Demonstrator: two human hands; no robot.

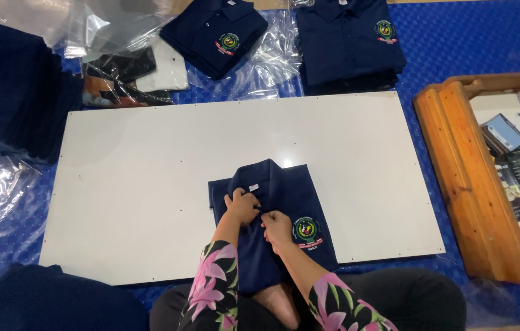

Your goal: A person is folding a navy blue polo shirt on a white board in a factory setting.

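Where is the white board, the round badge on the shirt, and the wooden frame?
white board (149,184), head view, on its bare left half.
round badge (306,229), head view, middle of the badge on the navy shirt.
wooden frame (474,202), head view, on its long left rail.

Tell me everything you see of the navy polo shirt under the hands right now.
The navy polo shirt lies face up on the white board, collar away from the person, sides folded in to a narrow shape. It looks like soft knit fabric, with a round multicoloured chest badge and a small neck label. The left hand and right hand both pinch the placket. Its lower end hangs over the board's near edge onto the lap.
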